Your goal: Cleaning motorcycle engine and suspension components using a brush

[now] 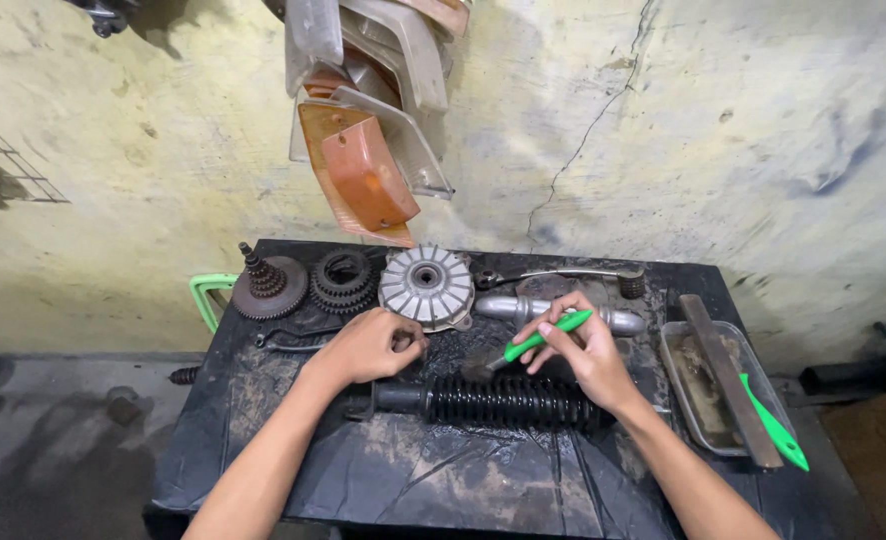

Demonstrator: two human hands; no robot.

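My right hand (585,350) grips a brush with a green handle (543,336); its dark bristles point down-left, just above a black ribbed shock absorber (508,401) that lies across the table. My left hand (371,346) is closed around a small dark part at the shock absorber's left end; what it holds is mostly hidden by the fingers. Both forearms reach in from the bottom of the view.
A black, greasy table (433,480) carries gear clusters (273,285), a finned silver hub (426,286), a chrome lever (563,273) and a silver tube (523,308). At right, a clear tray (701,420) holds a flat metal bar and another green brush (775,430). Orange lamp covers (363,170) hang on the cracked wall.
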